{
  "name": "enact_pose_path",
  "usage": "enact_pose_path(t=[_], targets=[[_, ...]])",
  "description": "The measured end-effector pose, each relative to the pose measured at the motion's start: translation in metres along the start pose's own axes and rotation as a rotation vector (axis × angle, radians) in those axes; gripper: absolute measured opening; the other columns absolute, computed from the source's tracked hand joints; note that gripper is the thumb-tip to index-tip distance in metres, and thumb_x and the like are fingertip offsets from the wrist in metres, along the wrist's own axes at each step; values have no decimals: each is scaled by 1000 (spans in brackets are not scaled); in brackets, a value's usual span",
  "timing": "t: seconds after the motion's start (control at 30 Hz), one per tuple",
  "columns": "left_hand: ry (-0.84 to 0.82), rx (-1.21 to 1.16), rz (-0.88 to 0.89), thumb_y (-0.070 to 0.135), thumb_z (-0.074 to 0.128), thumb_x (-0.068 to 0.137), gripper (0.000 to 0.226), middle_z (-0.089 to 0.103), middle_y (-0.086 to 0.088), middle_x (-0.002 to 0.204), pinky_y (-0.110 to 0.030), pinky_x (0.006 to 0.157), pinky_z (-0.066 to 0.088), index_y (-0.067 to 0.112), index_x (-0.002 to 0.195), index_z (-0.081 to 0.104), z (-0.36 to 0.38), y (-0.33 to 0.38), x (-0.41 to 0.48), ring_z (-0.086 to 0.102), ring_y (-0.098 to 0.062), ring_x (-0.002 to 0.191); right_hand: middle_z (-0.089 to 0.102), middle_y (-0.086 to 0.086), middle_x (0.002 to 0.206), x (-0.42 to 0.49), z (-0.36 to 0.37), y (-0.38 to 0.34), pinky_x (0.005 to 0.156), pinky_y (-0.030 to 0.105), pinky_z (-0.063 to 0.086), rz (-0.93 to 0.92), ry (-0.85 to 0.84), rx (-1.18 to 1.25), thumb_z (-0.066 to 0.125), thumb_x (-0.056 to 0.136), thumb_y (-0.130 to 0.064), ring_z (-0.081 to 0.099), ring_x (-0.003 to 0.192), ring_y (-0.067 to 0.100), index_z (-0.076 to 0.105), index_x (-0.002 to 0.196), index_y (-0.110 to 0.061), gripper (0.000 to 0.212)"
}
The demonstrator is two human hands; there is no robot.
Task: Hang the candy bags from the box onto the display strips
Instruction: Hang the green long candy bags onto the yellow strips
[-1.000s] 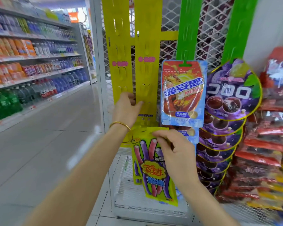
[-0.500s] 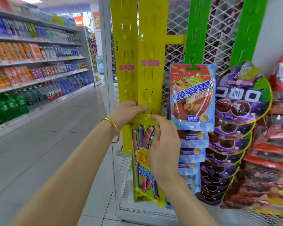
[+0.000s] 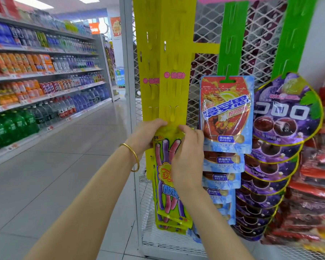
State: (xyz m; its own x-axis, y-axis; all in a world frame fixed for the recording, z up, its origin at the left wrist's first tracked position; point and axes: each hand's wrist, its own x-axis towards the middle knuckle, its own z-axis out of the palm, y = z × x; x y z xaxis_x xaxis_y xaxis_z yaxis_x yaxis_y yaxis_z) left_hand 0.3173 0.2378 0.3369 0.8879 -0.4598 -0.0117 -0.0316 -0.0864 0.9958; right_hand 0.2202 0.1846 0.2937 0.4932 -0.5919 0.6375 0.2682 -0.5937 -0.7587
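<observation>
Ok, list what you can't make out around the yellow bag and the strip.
- Hook under the bag: head view, both hands, left hand and right hand, cover the top of the yellow bag, so whether it is hooked on the yellow strip is unclear.
- Yellow bags behind it: only their lower edges show; count unclear.
- Box: outside the frame.
- Small print on the blue bags: too small.

Single head-worn wide-angle view, facing forward and slightly down, close to the yellow display strip (image 3: 174,76) on a mesh rack (image 3: 204,34). Both forearms enter from the near edge. Drink shelves (image 3: 45,87) recede far left. No second view.
</observation>
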Motion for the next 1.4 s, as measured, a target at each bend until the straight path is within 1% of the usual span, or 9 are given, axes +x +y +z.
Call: enact_pose_path(t=[0.2, 0.4, 0.53, 0.63, 0.77, 0.9, 1.0, 1.13, 1.4], targets=[[-35, -42, 40, 25, 54, 90, 22, 66, -16, 112, -39, 88, 50, 11, 106, 60, 0, -5, 1, 62, -26, 91, 49, 23, 113, 1, 4, 11, 80, 38, 41, -30, -4, -25, 47, 81, -6, 50, 99, 38, 54, 117, 4, 38], [-95, -79, 54, 25, 55, 90, 13, 65, -11, 101, -31, 76, 50, 15, 97, 60, -2, -6, 1, 60, -19, 77, 50, 14, 114, 7, 8, 15, 80, 31, 41, -53, 14, -65, 41, 77, -16, 49, 98, 25, 55, 119, -3, 46], [-106, -92, 50, 28, 57, 88, 16, 66, -10, 104, -41, 91, 48, 18, 100, 60, -2, -8, 2, 61, -23, 87, 50, 14, 114, 10, 6, 18, 79, 28, 38, -87, -2, -132, 53, 82, 4, 48, 97, 25, 55, 120, -3, 38], [-123, -143, 48, 26, 54, 89, 9, 66, -7, 95, -42, 90, 46, 20, 90, 60, -1, -8, 2, 59, -23, 85, 51, 14, 113, 12, 6, 18, 77, 25, 36, -105, 3, -177, 56, 80, 8, 48, 95, 22, 55, 119, -2, 40], [-176, -281, 49, 22, 53, 89, 7, 68, -5, 90, -40, 87, 48, 18, 89, 59, 1, -12, 2, 61, -22, 80, 51, 13, 111, 11, 8, 23, 75, 29, 40, -125, 22, -165, 55, 79, 1, 49, 92, 22, 56, 116, -2, 37], [-222, -323, 14, 24, 53, 89, 20, 69, -7, 101, -43, 92, 47, 17, 106, 59, 1, -15, 2, 63, -24, 85, 51, 15, 110, 9, 11, 25, 76, 38, 46, -94, 43, -68, 42, 80, -21, 52, 92, 26, 56, 115, -2, 43], [-223, -314, 15, 24, 52, 91, 22, 67, -9, 106, -42, 91, 48, 17, 110, 58, 1, -14, 3, 63, -24, 87, 48, 9, 109, 8, 11, 25, 69, 34, 46, -163, 51, -171, 23, 81, -35, 52, 87, 22, 54, 118, -6, 56], [-229, -295, 13, 24, 52, 91, 32, 65, -13, 116, -43, 93, 47, 13, 121, 55, -1, -14, 4, 62, -25, 94, 46, 8, 109, 9, 9, 22, 69, 39, 49, -162, 62, -160, 19, 80, -36, 53, 87, 24, 53, 117, -7, 58], [-292, -350, 45, 20, 53, 86, 24, 61, -13, 113, -45, 98, 43, 13, 109, 56, -3, -13, 6, 59, -25, 92, 51, 12, 106, 20, 8, 20, 68, 42, 51, -248, 115, -217, 25, 82, -29, 56, 89, 30, 57, 107, -5, 47]])
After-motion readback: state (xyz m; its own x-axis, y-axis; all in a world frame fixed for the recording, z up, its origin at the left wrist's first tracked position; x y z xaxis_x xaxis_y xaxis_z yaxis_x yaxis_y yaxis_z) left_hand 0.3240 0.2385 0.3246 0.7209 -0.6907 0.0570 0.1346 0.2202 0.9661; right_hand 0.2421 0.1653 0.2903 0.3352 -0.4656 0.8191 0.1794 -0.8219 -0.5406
